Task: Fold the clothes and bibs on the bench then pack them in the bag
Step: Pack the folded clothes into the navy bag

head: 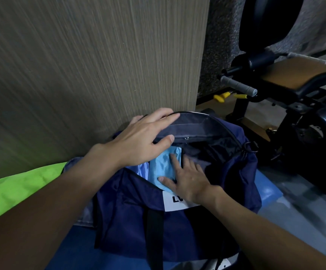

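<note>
Bag (131, 217) flap under flat left hand (138, 141); right hand (187, 180) fingers spread, pressing blue bib (162, 168).

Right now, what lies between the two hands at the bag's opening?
In the head view, a folded light blue cloth lies between them inside the navy bag. The right hand presses flat on it, and the left hand rests on the flap.
</note>
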Motion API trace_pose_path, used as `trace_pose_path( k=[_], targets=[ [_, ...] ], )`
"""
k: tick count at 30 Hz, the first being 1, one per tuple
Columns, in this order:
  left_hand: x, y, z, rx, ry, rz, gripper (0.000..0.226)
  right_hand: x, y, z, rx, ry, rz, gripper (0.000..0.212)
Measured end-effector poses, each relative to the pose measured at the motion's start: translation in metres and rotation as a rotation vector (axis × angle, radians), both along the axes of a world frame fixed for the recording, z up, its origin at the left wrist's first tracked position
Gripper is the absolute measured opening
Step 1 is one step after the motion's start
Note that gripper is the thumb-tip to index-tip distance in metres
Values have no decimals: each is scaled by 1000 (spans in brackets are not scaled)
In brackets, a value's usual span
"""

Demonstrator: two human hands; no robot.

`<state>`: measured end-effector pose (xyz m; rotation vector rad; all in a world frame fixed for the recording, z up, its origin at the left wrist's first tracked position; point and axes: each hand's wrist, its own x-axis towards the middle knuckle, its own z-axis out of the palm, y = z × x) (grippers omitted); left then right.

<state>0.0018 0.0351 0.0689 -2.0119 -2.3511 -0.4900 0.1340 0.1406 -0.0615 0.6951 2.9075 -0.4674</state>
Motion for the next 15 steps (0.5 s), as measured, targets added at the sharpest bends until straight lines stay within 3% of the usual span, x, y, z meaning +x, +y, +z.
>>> trace_pose_path(
  k=[7, 15],
  targets=[
    [-1, -7, 0, -21, 43, -20, 68, 1, -6, -2, 186, 192, 16, 84],
    [1, -7, 1, -31, 22, -29, 69, -6, 3, -14, 52, -53, 70, 89]
  ],
)
